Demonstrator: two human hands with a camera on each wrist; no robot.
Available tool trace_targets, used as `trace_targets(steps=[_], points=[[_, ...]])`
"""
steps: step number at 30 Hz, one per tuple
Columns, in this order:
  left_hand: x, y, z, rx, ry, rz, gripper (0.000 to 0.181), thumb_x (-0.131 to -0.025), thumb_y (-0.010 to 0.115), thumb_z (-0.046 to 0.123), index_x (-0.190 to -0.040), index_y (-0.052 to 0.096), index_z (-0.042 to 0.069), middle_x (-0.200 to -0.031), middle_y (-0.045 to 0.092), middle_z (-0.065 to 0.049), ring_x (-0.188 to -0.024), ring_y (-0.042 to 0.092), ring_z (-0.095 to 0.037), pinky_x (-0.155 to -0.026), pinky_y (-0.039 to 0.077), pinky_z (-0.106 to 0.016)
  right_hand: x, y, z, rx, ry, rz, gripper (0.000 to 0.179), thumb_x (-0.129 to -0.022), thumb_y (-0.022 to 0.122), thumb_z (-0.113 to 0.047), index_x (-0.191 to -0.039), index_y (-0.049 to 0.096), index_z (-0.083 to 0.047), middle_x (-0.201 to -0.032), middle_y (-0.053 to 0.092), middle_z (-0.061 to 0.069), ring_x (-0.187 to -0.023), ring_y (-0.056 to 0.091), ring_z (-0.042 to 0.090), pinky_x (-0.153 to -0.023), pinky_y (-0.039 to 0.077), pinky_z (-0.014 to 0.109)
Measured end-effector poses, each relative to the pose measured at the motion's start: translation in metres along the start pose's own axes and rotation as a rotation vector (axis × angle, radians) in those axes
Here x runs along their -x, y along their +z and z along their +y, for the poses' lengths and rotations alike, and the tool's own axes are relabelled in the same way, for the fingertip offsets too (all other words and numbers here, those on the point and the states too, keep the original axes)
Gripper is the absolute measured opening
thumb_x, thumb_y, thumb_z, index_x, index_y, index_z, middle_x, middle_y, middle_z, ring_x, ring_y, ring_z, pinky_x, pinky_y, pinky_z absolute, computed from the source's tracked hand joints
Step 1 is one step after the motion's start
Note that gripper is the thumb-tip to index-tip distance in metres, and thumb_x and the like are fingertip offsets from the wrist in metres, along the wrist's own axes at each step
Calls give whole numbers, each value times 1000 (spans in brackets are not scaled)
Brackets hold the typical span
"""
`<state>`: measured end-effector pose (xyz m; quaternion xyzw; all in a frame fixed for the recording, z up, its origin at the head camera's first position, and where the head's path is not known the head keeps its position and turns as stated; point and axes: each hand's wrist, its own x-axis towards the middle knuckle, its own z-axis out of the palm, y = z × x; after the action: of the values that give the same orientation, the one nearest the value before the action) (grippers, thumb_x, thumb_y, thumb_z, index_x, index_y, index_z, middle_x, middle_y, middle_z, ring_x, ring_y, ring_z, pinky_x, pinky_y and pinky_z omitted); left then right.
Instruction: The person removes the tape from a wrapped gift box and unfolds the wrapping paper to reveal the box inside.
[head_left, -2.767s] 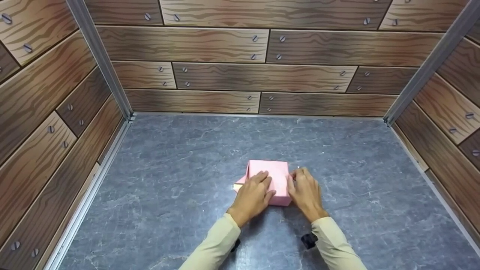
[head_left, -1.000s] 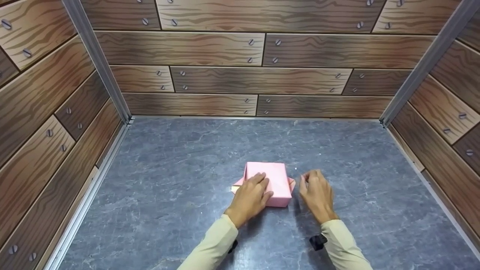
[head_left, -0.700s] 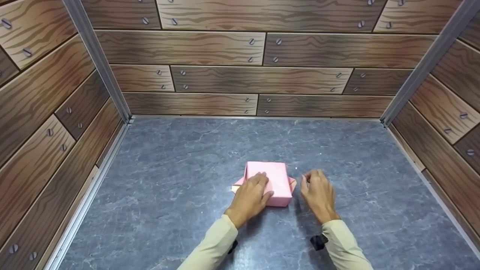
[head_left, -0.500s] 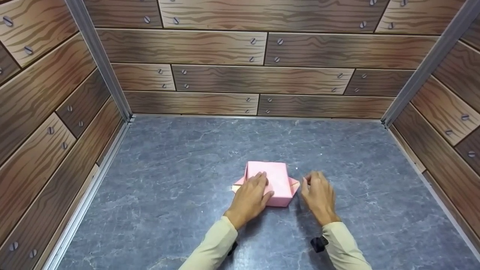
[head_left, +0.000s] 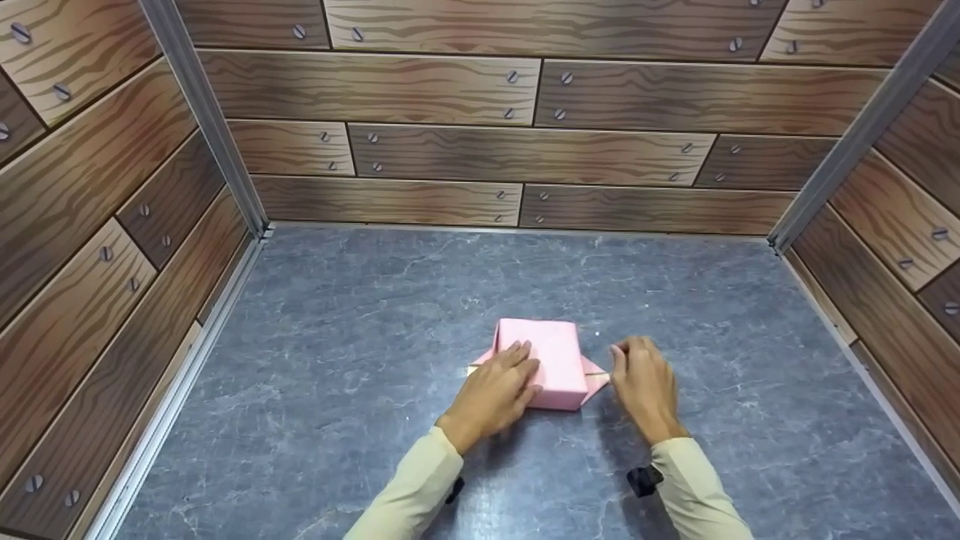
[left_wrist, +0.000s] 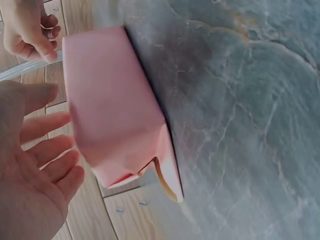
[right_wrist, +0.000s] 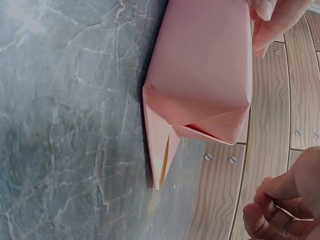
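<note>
A box wrapped in pink paper point(head_left: 561, 360) point(left_wrist: 112, 85) point(right_wrist: 202, 50) sits on the table. My left hand point(head_left: 491, 391) point(left_wrist: 37, 170) rests on its top left part with the fingers fairly straight. From the box's right end a folded, pointed paper flap point(head_left: 595, 377) point(right_wrist: 157, 142) sticks out, its pale inner side showing along a slit. Beside that flap's tip is my right hand point(head_left: 645, 382) point(right_wrist: 290, 200), fingers curled and thumb near the index finger; I see nothing between them. Another flap pokes out at the left end, partly hidden by my left hand.
The grey marbled table point(head_left: 360, 337) carries a few tiny white specks. Wood-patterned panels point(head_left: 420, 154) stand behind and on both sides, with metal strips point(head_left: 202, 105) at the corners. A black wrist device point(head_left: 643, 480) sits under my right sleeve.
My right hand has moved from the box's right side outward to the right. The right flap has come into view and spread outward. My left hand has stayed on the box.
</note>
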<state>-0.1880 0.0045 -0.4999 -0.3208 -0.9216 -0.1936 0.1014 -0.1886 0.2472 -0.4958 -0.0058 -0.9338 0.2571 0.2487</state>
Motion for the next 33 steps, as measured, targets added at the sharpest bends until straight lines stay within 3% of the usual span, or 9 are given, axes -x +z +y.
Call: trace_targets(steps=[7,9,13,16,19,22,26,30,33], points=[[2,-15,-15,141,-41,31,46,-95,71,29,-134,61,6,-142,55,-16,-130,54,-30,-108,47,-44,-6,-4,-1,-62,-143,-34,9,-91,67,4,-98,72,5,-93,69,18,-83,68,37,-74,55,54],[3,-18,-21,177,-64,23,49,-92,75,27,-133,61,5,-139,56,-14,-127,55,-29,-106,48,-44,-7,-5,0,-97,-193,-107,16,-86,67,11,-101,71,6,-95,70,18,-86,69,35,-77,56,51],[7,-20,-31,229,-113,-21,49,-88,80,25,-129,60,6,-129,59,-11,-119,57,-26,-100,51,-43,-9,-6,4,-160,-243,-338,38,-77,68,17,-115,65,9,-109,68,22,-99,67,40,-89,55,53],[11,-18,-38,266,-145,-60,47,-87,82,27,-124,61,7,-123,60,-10,-113,58,-25,-96,52,-43,-8,-6,9,-173,-240,-490,49,-77,75,13,-123,59,12,-119,64,26,-110,62,45,-97,50,57],[14,-14,-44,323,-174,-93,48,-85,83,29,-121,60,7,-122,62,-9,-112,59,-25,-96,51,-43,-6,-5,13,-178,-225,-581,56,-78,82,3,-127,57,11,-125,62,28,-117,58,47,-102,46,59],[17,-11,-49,359,-187,-119,49,-85,83,30,-122,60,7,-122,64,-8,-114,60,-25,-98,50,-44,-4,-1,17,-192,-209,-627,63,-76,86,-4,-130,56,11,-127,61,28,-120,57,47,-105,43,60],[18,-7,-53,372,-198,-144,46,-84,83,32,-119,62,9,-116,66,-7,-104,61,-24,-92,51,-41,-2,7,24,-236,-196,-666,66,-76,87,-4,-131,54,14,-123,61,28,-111,62,43,-101,46,60],[17,-3,-56,369,-197,-155,38,-85,82,31,-112,64,11,-105,67,-5,-91,59,-20,-82,50,-37,-1,13,29,-271,-206,-671,66,-76,88,-8,-128,55,14,-118,62,26,-108,62,40,-98,47,59],[17,-1,-57,362,-185,-147,32,-87,80,30,-108,65,13,-103,68,-3,-90,60,-18,-80,50,-36,0,16,31,-288,-216,-655,62,-76,89,-10,-125,58,12,-119,63,24,-112,60,41,-100,45,60]])
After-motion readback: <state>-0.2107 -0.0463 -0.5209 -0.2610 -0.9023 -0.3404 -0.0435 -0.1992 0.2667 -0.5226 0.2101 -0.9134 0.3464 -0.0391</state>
